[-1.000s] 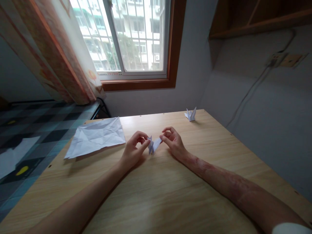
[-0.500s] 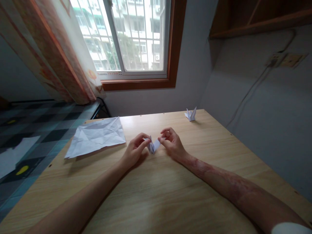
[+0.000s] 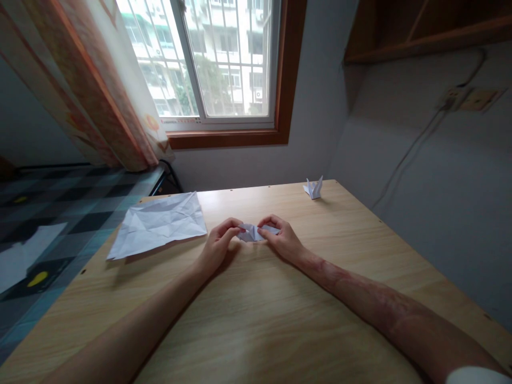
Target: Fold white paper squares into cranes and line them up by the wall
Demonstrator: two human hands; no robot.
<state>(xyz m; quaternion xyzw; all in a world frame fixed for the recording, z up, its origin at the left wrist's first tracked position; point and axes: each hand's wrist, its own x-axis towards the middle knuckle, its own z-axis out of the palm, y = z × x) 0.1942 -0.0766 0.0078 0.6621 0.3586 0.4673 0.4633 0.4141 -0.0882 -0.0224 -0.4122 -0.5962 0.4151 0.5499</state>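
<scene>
A small folded white paper figure (image 3: 252, 232) lies low over the wooden table (image 3: 256, 320) between my two hands. My left hand (image 3: 218, 246) pinches its left end with fingers closed. On the other side, my right hand (image 3: 281, 238) grips the right end, fingers curled over the paper. Both wrists rest on the tabletop. The paper looks spread out flat and wide between the fingertips.
A creased white paper sheet (image 3: 158, 224) lies at the table's left rear. A finished folded paper figure (image 3: 313, 188) stands at the far right corner. Beyond are a window (image 3: 224, 64), a curtain (image 3: 92, 90), a wall cable (image 3: 412, 149) and a bed (image 3: 44, 224) to the left.
The paper figure stood upright between my fingers; now it is pulled apart and flattened sideways. Both hands dropped a little and turned their fingers down onto it.
</scene>
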